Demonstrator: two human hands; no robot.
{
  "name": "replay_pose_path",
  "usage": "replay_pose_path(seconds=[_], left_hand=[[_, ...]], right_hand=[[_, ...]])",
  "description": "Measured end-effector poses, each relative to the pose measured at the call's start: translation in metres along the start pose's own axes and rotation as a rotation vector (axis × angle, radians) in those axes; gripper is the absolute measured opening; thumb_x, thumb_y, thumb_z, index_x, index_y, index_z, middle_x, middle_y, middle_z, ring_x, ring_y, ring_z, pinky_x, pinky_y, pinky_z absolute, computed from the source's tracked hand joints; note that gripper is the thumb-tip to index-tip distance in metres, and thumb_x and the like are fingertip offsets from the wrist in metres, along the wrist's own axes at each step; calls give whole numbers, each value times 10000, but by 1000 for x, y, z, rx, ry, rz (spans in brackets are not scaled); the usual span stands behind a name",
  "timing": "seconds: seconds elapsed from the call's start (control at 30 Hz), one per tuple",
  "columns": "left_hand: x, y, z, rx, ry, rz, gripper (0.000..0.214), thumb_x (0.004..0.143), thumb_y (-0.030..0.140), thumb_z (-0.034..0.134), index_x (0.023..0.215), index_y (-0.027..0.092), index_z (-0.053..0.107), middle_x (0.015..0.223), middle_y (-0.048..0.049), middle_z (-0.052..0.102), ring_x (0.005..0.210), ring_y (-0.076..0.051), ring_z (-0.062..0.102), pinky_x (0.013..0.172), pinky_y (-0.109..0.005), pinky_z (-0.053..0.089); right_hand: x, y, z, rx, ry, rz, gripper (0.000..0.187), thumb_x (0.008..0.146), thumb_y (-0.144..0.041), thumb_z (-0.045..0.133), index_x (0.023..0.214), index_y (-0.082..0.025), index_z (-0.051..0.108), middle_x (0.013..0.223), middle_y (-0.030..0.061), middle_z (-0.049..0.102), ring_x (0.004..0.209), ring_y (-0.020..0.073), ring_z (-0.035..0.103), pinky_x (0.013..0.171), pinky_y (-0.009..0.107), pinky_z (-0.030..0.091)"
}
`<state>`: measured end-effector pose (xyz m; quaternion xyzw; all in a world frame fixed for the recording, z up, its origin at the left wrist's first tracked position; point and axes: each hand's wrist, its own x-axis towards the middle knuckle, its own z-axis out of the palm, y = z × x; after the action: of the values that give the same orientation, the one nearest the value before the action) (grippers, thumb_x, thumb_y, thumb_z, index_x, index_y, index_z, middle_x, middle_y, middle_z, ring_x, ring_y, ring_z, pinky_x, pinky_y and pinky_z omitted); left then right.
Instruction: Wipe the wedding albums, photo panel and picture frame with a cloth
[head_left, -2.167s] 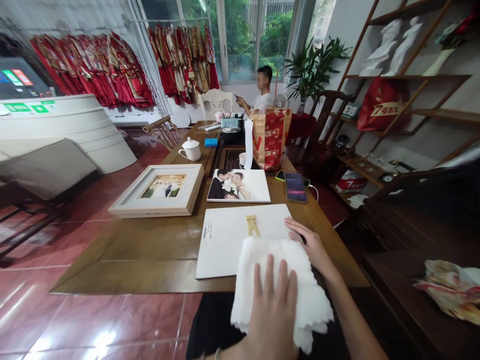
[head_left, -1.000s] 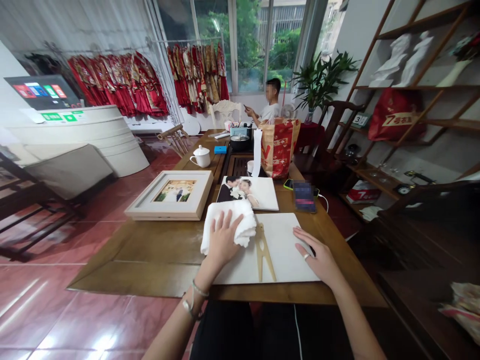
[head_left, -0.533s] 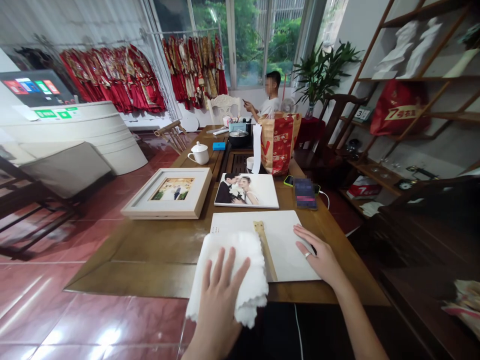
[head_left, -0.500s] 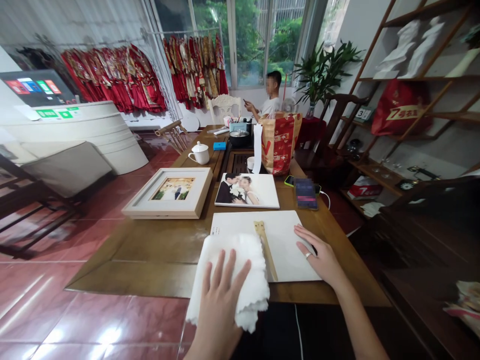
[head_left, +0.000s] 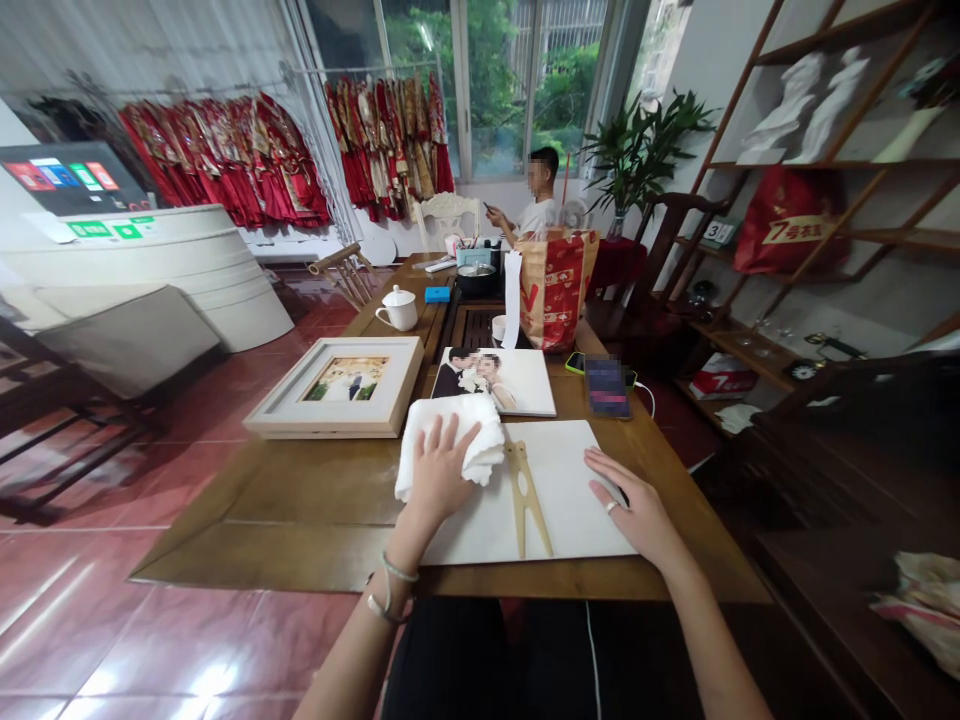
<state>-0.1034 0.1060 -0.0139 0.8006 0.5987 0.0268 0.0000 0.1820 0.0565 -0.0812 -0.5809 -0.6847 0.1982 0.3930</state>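
Observation:
My left hand (head_left: 442,465) is on a folded white cloth (head_left: 486,440), fingers spread and bent over it. The cloth lies over the far left part of a flat white panel (head_left: 574,530) and reaches the lower edge of a couple's photo panel (head_left: 529,385). My right hand (head_left: 630,505), with a ring on it, rests on the right edge of the white panel, fingers stretched out. Something dark shows between its thumb and fingers; I cannot make out what. A pale forked piece (head_left: 520,490), with two legs spread, lies on the white panel between my hands.
A pale framed photo (head_left: 409,385) lies on the wooden table (head_left: 300,510) at left. Behind are a lidded white cup (head_left: 400,312), a blue box (head_left: 437,294) and a red-and-tan paper bag (head_left: 559,300). A phone (head_left: 607,388) stands at right. One person (head_left: 536,205) sits beyond.
My left hand has pushed the cloth forward, away from the table's front edge, uncovering the near part of the white panel and the second leg of the forked piece. My right hand stays put.

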Motion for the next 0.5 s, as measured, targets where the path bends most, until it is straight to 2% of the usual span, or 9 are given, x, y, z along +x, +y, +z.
replay_pose_path(seconds=[0.07, 0.13, 0.3, 0.4, 0.5], left_hand=[[-8, 1, -1, 8, -17, 18, 717, 790, 200, 572, 1447, 296, 302, 1535, -68, 236, 1413, -303, 152, 1113, -492, 176], [-25, 3, -1, 13, -43, 35, 797, 740, 154, 597, 1454, 304, 278, 1545, -62, 203, 1419, -296, 121, 1121, -486, 163], [-91, 19, 0, 13, -107, 32, 976, 598, 74, 598, 1463, 339, 233, 1564, -11, 86, 1426, -295, 13, 1138, -501, 98], [-121, 32, 2, -7, -108, 35, 957, 597, 88, 576, 1457, 354, 250, 1560, 8, 77, 1425, -300, 26, 1136, -518, 93], [-128, 37, 2, -28, -85, 36, 908, 626, 125, 562, 1451, 359, 266, 1556, 22, 86, 1426, -291, 44, 1135, -513, 111]], right_hand=[[0, -1, 0, -2, -5, 3, 371, 888, -331, 511, 1227, -220, 610, 1346, 74, 563, 1276, 261, 490, 1092, 472, 379], [0, -1, 0, -6, -7, 2, 373, 890, -327, 508, 1233, -219, 604, 1353, 74, 555, 1278, 260, 488, 1090, 472, 382], [-1, -3, 1, -4, -7, -5, 372, 892, -321, 504, 1234, -214, 604, 1351, 78, 556, 1277, 258, 489, 1080, 463, 401], [-2, -2, 1, 7, 2, -13, 371, 890, -318, 506, 1235, -219, 604, 1349, 77, 559, 1272, 258, 495, 1076, 459, 406], [-1, -2, 1, 11, 3, -14, 369, 889, -322, 510, 1226, -213, 611, 1341, 84, 565, 1270, 260, 497, 1079, 461, 401]])
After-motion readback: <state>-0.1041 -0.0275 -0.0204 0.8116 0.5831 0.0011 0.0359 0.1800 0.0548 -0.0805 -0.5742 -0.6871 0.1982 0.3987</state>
